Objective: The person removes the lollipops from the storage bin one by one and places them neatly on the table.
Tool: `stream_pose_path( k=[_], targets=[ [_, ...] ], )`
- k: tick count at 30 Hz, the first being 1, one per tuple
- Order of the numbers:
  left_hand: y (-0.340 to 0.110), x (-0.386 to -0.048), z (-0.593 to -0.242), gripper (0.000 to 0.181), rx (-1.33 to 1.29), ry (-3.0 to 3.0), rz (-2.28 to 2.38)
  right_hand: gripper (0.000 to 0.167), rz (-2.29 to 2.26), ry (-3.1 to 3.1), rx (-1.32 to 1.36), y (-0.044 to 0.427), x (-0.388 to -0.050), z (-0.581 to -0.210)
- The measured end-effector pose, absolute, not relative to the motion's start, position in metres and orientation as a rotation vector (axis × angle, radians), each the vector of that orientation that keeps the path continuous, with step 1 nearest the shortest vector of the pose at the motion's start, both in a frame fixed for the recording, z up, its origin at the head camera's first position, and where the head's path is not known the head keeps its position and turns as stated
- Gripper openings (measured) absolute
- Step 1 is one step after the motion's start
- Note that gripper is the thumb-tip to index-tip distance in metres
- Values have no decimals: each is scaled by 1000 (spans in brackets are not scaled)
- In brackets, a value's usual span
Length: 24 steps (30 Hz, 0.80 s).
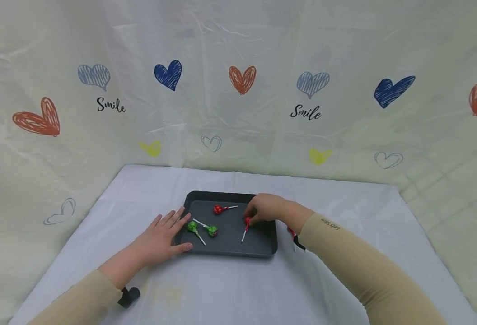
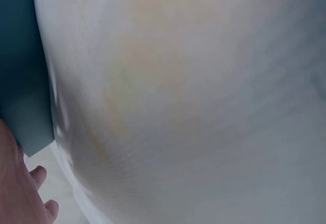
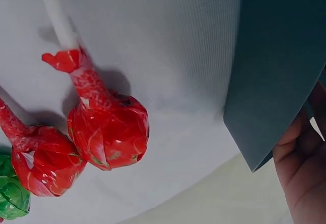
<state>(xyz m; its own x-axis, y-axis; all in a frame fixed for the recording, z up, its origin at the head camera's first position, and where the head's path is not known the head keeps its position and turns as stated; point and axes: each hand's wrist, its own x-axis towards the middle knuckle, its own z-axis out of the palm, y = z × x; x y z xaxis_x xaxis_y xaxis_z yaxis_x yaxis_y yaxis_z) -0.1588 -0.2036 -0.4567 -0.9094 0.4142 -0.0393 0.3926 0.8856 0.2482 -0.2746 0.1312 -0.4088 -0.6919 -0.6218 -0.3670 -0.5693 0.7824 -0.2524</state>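
A dark grey tray (image 1: 230, 248) holds two green lollipops (image 1: 192, 226) at its left, a red lollipop (image 1: 218, 209) near the back and another red lollipop (image 1: 247, 221) at the right. My right hand (image 1: 266, 207) pinches that last one by its head, the stick pointing toward the front. Spread fingers of my left hand (image 1: 159, 239) rest on the tray's left edge. In the left wrist view my left hand (image 2: 20, 183) shows beside the tray wall (image 2: 25, 71). In the right wrist view my right hand (image 3: 303, 168) is partly hidden behind the tray wall (image 3: 275, 71).
Right of the tray, partly under my right forearm, lie red lollipops (image 3: 109, 132) and a green one (image 3: 12, 191) on the white cloth (image 1: 222, 289). A curtain (image 1: 263, 27) printed with hearts hangs behind the table.
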Motion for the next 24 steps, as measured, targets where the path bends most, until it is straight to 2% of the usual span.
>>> stream_pose_path(
  k=[24],
  targets=[
    [-201,-160,-458,91,604,2952,366,23,-322,2511,-917,136,-275,-398]
  ],
)
